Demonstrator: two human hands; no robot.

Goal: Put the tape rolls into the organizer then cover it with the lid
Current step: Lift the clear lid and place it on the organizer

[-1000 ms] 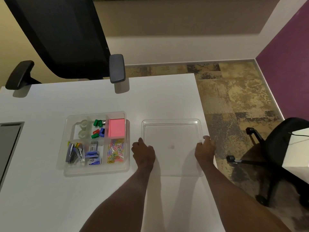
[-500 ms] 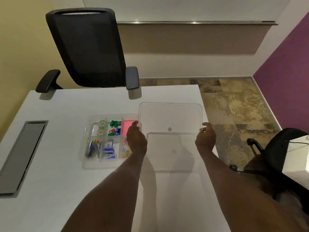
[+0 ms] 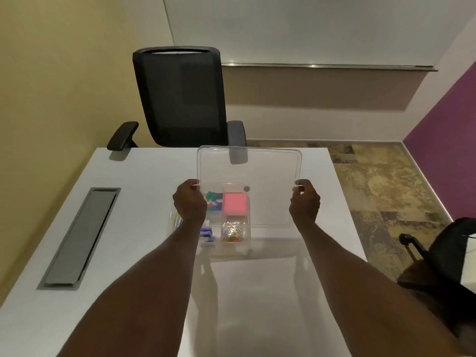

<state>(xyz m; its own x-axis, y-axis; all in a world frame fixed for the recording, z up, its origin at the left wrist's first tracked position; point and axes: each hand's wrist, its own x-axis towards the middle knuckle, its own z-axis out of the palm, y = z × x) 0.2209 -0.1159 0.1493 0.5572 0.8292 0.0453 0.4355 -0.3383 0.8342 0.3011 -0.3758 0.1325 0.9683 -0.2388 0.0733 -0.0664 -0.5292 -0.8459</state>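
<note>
misalignment is the main risk now. clear square plastic lid is held up in the air, tilted, with its near edge overlapping only the right part of the clear plastic compartment organizer on the white table. left hand pinches the lid's left edge and right hand pinches its right edge, fingers closed on the rim at both sides. organizer sits below and to the left of the lid, partly hidden by the left forearm; a pink sticky-note pad, coloured paper clips and small green and blue pieces show through. tape rolls cannot be made out here, since the left hand covers that corner.

if the lid comes down without shifting further left, one rim would likely land inside a compartment or hang off the side. both parts are transparent, so edges are hard to judge. a thin pinch grip could also let the lid slip, and pressing a crooked lid might slide the light organizer across the table.
</note>
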